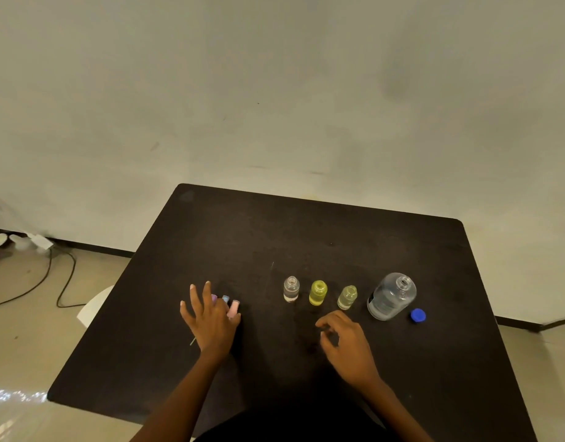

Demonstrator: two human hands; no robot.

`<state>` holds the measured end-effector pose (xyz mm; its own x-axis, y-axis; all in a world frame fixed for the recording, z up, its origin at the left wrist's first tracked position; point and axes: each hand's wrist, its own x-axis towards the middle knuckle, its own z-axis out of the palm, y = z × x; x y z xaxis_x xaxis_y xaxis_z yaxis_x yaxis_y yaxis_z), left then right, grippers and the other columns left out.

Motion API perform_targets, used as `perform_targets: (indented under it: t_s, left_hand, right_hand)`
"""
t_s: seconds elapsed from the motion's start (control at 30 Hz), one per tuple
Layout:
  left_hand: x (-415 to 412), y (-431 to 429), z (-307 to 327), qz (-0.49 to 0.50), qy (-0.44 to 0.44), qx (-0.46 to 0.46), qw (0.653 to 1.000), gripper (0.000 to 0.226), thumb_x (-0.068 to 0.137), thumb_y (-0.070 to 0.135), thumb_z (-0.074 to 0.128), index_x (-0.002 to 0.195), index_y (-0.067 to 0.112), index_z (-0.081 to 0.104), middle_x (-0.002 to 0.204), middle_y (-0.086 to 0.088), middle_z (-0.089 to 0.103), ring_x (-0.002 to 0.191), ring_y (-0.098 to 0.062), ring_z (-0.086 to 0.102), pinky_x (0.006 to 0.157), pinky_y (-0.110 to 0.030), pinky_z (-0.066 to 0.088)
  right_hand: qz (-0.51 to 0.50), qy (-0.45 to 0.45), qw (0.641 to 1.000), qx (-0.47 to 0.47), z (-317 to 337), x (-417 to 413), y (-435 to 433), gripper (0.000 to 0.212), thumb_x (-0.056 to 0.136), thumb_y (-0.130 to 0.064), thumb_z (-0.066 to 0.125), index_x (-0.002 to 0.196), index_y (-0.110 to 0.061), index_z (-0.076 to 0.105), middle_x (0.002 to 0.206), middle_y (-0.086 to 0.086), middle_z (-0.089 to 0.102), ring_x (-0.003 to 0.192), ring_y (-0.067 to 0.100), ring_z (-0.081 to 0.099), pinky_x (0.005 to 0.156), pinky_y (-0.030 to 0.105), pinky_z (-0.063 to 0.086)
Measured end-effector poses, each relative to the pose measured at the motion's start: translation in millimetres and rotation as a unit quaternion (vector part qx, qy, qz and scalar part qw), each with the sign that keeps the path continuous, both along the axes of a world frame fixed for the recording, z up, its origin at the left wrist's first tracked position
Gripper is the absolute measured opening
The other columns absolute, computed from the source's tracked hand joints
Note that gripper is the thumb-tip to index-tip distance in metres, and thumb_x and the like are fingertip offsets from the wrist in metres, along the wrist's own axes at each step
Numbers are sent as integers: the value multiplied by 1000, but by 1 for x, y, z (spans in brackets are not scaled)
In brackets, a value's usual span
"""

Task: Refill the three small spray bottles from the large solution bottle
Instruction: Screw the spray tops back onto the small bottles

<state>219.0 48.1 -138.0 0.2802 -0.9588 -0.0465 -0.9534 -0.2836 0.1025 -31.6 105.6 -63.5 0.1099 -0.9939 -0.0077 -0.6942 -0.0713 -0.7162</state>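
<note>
Two bare forearms reach in from the near edge over a dark bench. The left hand lies palm down with its fingers spread and straight, grasping nothing. Just past its fingers and thumb sit three small spray caps: a purple cap, a blue cap and a pink cap. The pink one is right against the thumb side of the hand, though whether they touch cannot be told.

The right hand hovers near the middle of the bench. Its fingers are loosely curled, with nothing visible in them.

Just beyond the right hand, three small spray bottles stand upright in a row, all uncapped. From left to right they are a clear bottle, a bright yellow bottle and a pale yellow bottle.

To the right of the row stands the large solution bottle, clear and with an open neck. Its round blue lid lies on the bench just beside it, on the right.

Farther off to the left, black cables trail across a pale floor. A plain light wall rises behind the bench.
</note>
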Motion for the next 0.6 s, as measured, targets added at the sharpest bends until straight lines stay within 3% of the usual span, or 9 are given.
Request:
perform_targets:
  t_s: [0.1,0.2,0.27,0.33,0.43,0.6]
  left_hand:
    - [-7,2,10,17,60,-24,998,25,72,42,73,83,20,71,150,-7,34,144,-32,8,111,-57,3]
    - [-32,4,38,14,181,-95,979,16,69,36,78,69,23,68,146,-2,40,143,-31,14,110,-55,4]
    - [-55,7,61,-35,266,-128,955,15,67,34,80,69,27,67,143,9,41,142,-24,15,109,-50,9]
    - [-82,14,80,-119,338,-117,926,15,67,40,77,74,35,66,141,22,31,141,-12,7,108,-43,7]
    - [-114,20,98,-206,385,-103,894,31,65,61,58,80,35,68,142,30,25,139,-1,0,107,-34,-1]
    - [-140,21,107,-253,409,-93,872,39,68,60,54,87,29,69,141,31,27,139,3,2,109,-32,1]
  right_hand:
    - [-6,3,1000,3,1,-1,0,19,80,-7,63,92,-21,64,91,-12,57,80,7,58,74,27,51]
    - [-61,-38,997,17,7,-5,1,23,80,-2,62,85,-24,63,86,-12,59,79,6,59,71,21,50]
    - [-120,-114,985,48,17,-8,-2,26,81,1,61,80,-26,61,83,-6,62,78,8,60,69,18,47]
    - [-165,-237,951,112,34,-10,-4,19,84,-4,60,86,-23,62,86,1,65,74,11,63,65,20,48]
    - [-162,-352,907,162,54,-10,-5,15,83,-9,62,96,-17,63,85,5,68,66,13,64,54,21,48]
    - [-189,-365,898,155,62,-22,-3,12,81,-11,64,93,-9,65,80,9,68,63,12,60,51,18,44]
